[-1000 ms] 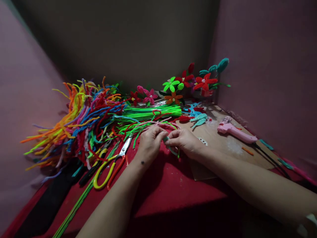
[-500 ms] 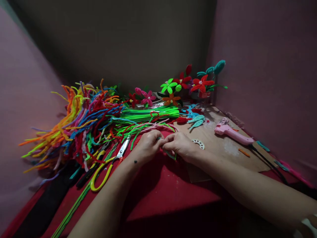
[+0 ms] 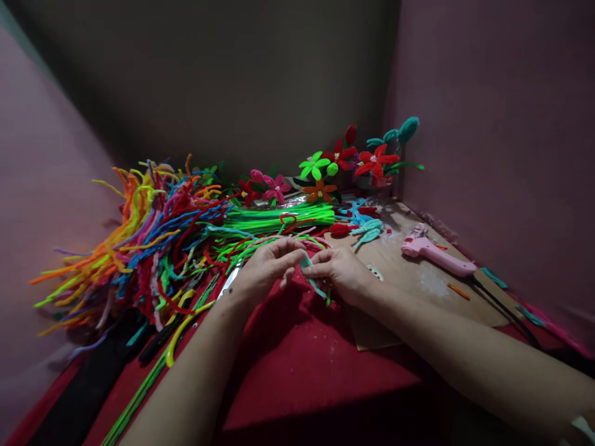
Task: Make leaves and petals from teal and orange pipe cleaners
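My left hand [image 3: 269, 266] and my right hand [image 3: 344, 272] meet over the red cloth. Between their fingertips is a teal pipe cleaner [image 3: 305, 261], bent at the top with a tail hanging below. Both hands pinch it, thumb against fingers; the exact grip of the left is partly hidden. A short green end [image 3: 328, 297] sticks out under my right hand, and I cannot tell whether it joins the teal piece. Yellow-handled scissors [image 3: 175, 337] lie beside my left forearm, which covers part of them.
A heap of coloured pipe cleaners [image 3: 153, 229] lies left, near a green bundle [image 3: 283, 215]. Pipe-cleaner flowers [image 3: 316, 164] stand at the back. On the cardboard [image 3: 395, 291] at right rests a pink glue gun [image 3: 437, 254] with a black cord.
My left hand has shifted slightly left and its fingers have loosened, so more of the teal pipe cleaner shows. My left forearm now covers more of the scissors.
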Tool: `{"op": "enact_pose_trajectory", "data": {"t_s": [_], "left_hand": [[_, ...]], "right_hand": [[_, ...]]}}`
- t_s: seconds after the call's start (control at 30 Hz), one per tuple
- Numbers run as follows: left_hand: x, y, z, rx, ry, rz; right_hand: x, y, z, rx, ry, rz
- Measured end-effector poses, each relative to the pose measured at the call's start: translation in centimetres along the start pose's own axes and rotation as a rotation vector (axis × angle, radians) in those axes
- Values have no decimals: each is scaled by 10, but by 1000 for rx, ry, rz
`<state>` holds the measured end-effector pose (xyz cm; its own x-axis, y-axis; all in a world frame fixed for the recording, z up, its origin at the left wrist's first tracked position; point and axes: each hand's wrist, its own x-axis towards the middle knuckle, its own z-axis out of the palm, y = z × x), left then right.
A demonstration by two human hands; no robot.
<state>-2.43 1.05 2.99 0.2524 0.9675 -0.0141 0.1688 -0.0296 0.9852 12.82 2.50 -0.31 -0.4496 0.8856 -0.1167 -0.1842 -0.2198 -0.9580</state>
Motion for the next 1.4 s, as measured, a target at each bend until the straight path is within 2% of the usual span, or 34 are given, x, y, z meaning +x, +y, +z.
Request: {"op": "enact_pose_trajectory", "data": {"t_s": [0.13, 0.33, 0.5, 0.57, 0.7, 0.77, 0.87, 0.9, 0.97, 1.1, 1.2, 1.4], "left_hand": [[0, -9, 4, -104, 16, -39], [0, -6, 19, 85, 208, 28], [2, -7, 31, 500, 507, 327], [3, -7, 30, 510, 511, 353], [4, -6, 26, 310, 409, 178], [4, -7, 26, 382, 465, 221], [5, -8, 28, 565, 558, 371], [5, -9, 27, 559, 553, 375], [6, -9, 24, 415, 490, 282], [4, -8, 12, 55, 248, 23], [1, -9, 10, 32, 109, -72], [-1, -7, 17, 116, 137, -53]], "right_hand": [[1, 1, -1, 43, -8, -13], [2, 4, 0, 15, 22, -32], [3, 7, 0, -72, 91, -128], [2, 6, 0, -71, 109, -142], [0, 1, 1, -71, 77, -76], [-1, 0, 1, -108, 48, -61], [-1, 0, 0, -136, 32, -51], [-1, 0, 0, -123, 28, -45], [0, 0, -1, -60, 25, -35], [4, 1, -3, 52, 75, -36], [8, 4, -6, 78, 117, -62], [10, 6, -8, 129, 83, -57]]}}
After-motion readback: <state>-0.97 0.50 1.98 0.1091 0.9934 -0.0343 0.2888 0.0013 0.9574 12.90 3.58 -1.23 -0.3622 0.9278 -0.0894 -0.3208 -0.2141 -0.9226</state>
